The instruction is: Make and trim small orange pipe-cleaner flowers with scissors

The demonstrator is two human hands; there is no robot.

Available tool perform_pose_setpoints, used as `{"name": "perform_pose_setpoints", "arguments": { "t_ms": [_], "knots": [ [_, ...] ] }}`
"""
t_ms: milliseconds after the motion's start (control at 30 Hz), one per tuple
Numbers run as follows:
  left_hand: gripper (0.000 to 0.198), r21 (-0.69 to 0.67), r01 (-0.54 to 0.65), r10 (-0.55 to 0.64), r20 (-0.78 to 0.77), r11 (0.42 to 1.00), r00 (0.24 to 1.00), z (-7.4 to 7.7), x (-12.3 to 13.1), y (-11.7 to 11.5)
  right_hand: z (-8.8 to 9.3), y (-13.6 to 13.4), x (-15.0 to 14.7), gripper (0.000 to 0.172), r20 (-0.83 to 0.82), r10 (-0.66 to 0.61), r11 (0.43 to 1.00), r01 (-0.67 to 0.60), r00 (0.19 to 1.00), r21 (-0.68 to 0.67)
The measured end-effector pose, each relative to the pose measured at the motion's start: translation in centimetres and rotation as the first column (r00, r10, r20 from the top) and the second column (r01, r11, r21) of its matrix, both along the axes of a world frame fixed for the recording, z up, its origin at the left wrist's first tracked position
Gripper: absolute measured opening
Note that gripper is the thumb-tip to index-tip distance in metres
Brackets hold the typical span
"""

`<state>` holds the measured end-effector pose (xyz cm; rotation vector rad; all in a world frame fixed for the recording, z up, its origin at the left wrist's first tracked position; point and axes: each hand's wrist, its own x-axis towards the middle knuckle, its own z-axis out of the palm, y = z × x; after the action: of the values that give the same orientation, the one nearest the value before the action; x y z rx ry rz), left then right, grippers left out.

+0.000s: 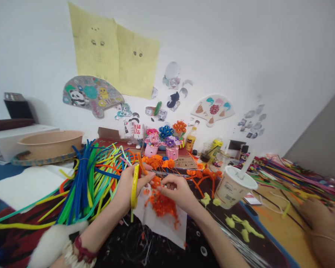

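My left hand (132,182) is closed around an orange pipe cleaner (141,162) that sticks up past the fingers. A glossy yellow loop (134,188), looking like a scissors handle, hangs over the same hand. An orange fuzzy piece (155,182) sits between my two hands. My right hand (177,191) has thumb and forefinger pinched at its edge; the exact grip is partly hidden. Below them, a white sheet of paper (181,232) carries a heap of orange fluff clippings (163,204). Orange pipe-cleaner flowers (153,162) lie just behind.
Bundled pipe cleaners (82,182) spread at left beside a tan basin (51,141). A lidded cup with a straw (234,188) stands at right, near yellow fuzzy pieces (244,227) and wires (240,245). Potted flowers (172,152) stand behind. Another person's hand (319,216) is far right.
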<state>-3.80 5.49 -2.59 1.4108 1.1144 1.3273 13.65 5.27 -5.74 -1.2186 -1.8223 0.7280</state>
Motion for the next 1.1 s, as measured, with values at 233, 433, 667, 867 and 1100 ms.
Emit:
{"name": "perform_pose_setpoints", "arguments": {
  "t_ms": [233, 433, 667, 867, 1100],
  "knots": [
    [0.032, 0.005, -0.006, 0.006, 0.042, 1.0, 0.999, -0.3, -0.2, 0.2, 1.1, -0.9, 1.1, 0.011, 0.064, 0.111, 0.993, -0.108, 0.992, -0.039],
    [0.033, 0.015, 0.035, -0.036, 0.015, 0.999, 0.999, -0.6, -0.3, 0.4, 1.3, -0.6, 1.5, 0.021, 0.063, 0.068, 0.998, -0.068, 0.996, -0.016],
    [0.031, 0.024, 0.097, -0.096, -0.017, 0.995, 0.995, -0.4, 0.0, 0.1, 0.6, -0.3, 0.9, 0.03, -0.025, 0.065, 0.998, -0.066, 0.998, -0.022],
    [0.029, 0.056, 0.085, -0.083, -0.052, 0.995, 0.995, -0.3, -0.2, 0.3, 0.5, -0.2, 1.4, 0.034, -0.074, 0.054, 0.998, -0.057, 0.996, -0.03],
    [0.026, 0.093, 0.074, -0.067, -0.078, 0.993, 0.995, -0.3, -0.6, 0.4, 1.0, -0.8, 2.1, 0.033, 0.027, 0.179, 0.982, -0.177, 0.983, -0.07]
  ]
}}
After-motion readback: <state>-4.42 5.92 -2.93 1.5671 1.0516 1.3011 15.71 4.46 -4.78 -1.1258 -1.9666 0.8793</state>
